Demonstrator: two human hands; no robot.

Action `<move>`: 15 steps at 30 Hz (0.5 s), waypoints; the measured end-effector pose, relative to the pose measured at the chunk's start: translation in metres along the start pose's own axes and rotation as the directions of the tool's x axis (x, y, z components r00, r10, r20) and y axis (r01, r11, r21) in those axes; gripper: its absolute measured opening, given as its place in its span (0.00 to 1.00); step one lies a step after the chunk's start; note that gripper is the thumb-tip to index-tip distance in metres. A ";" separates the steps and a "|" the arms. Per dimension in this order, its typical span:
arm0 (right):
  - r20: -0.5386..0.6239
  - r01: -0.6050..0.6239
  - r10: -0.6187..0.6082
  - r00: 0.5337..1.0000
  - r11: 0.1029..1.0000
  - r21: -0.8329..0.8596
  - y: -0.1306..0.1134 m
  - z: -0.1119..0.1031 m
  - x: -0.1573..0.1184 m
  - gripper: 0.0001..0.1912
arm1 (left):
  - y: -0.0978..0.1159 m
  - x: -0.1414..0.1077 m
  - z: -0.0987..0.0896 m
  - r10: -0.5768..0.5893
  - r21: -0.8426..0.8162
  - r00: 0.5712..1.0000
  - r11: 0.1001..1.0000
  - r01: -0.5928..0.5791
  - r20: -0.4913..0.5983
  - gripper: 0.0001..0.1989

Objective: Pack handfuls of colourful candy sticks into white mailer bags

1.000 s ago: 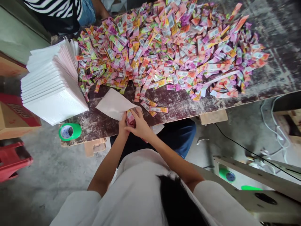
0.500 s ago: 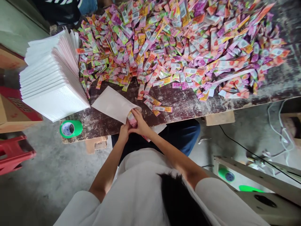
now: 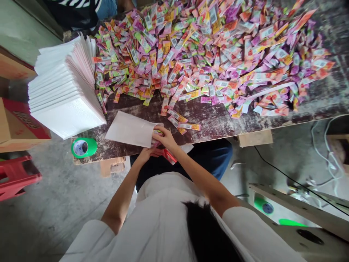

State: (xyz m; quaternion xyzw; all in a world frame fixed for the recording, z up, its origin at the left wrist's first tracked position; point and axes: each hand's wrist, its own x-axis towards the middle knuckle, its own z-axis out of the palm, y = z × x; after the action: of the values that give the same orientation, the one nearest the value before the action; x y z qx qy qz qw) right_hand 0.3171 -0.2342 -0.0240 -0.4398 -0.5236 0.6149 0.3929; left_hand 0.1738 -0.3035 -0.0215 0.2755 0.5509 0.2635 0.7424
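Red plastic stool [image 3: 20, 176] on concrete floor [image 3: 73, 189]; stacked white mailers [image 3: 64, 98] and green tape roll [image 3: 92, 147] on scuffed dark counter [image 3: 215, 122]; open white mailer [image 3: 131, 129], mouth rightward; left hand [image 3: 147, 154] below mouth, grip unclear; right hand [image 3: 167, 139], grip clamped on printed sachets [image 3: 157, 133] at mouth; multicoloured sachet heap [image 3: 207, 62] beyond.

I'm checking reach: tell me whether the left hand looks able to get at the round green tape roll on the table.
Likely yes: the tape roll lies at the near-left corner of the worn dark table, and nothing visible blocks the left hand, beside the open end of the flat white bag.
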 end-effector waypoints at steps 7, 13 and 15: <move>0.186 0.017 0.003 0.983 0.995 -0.103 0.000 0.005 -0.008 0.24 | -0.012 0.001 0.007 0.028 -0.075 0.999 0.997 -0.029 -0.015 0.23; 0.189 -0.206 0.172 0.967 0.962 0.181 0.000 0.005 0.002 0.30 | 0.002 0.001 0.002 0.026 -0.053 0.998 0.998 -0.023 0.050 0.15; 0.313 -0.183 0.142 0.939 0.977 0.106 -0.004 -0.001 0.005 0.27 | 0.009 -0.001 -0.005 -0.010 0.051 0.990 0.999 0.003 0.140 0.16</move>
State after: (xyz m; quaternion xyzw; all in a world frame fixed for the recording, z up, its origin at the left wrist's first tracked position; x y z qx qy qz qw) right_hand 0.3163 -0.2290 -0.0206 -0.3545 -0.4972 0.7392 0.2841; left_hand 0.1684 -0.2970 -0.0161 0.3102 0.5049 0.2269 0.7729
